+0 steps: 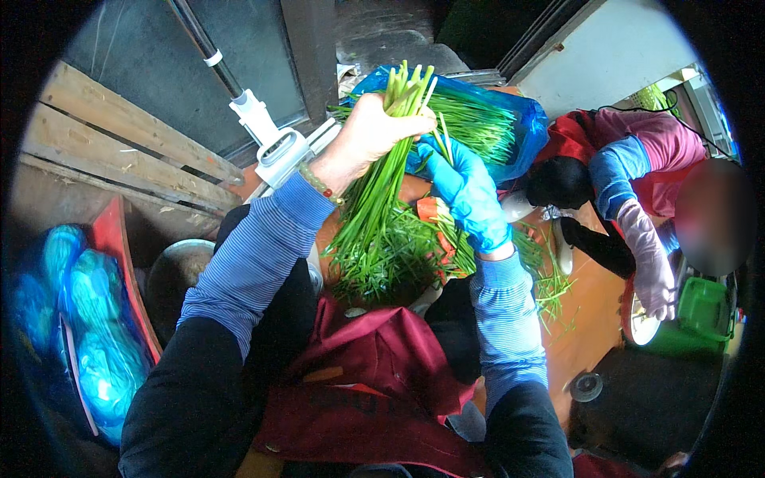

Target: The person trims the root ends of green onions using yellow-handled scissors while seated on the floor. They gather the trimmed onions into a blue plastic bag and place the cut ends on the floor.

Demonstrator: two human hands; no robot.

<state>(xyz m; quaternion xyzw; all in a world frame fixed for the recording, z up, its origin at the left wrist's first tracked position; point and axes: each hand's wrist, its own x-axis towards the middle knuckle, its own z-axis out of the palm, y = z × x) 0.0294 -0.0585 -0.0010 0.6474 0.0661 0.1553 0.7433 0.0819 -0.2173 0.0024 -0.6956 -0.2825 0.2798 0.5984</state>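
Observation:
My bare left hand [378, 128], with a bead bracelet at the wrist, grips a thick bunch of garlic chives [376, 191]. Their pale stem ends point up and away from me, and the green leaves hang toward the floor. Close beside it, my right hand [469, 194] in a blue disposable glove pinches a few chive stalks [445, 140]. Below the bunch lies a heap of loose green leaves [382, 263]. Partly behind my right hand are more chives with a red-orange band [428, 209]. Beyond both hands, an open blue plastic bag [532, 128] holds many chives [478, 122].
A co-worker in pink gloves [648, 263] bends at the right, one hand over a round container [645, 328]. Nearby is a green basket [705, 308]. A white-based metal stand [263, 119], wooden slats [131, 149] and filled blue bags [98, 334] are at the left.

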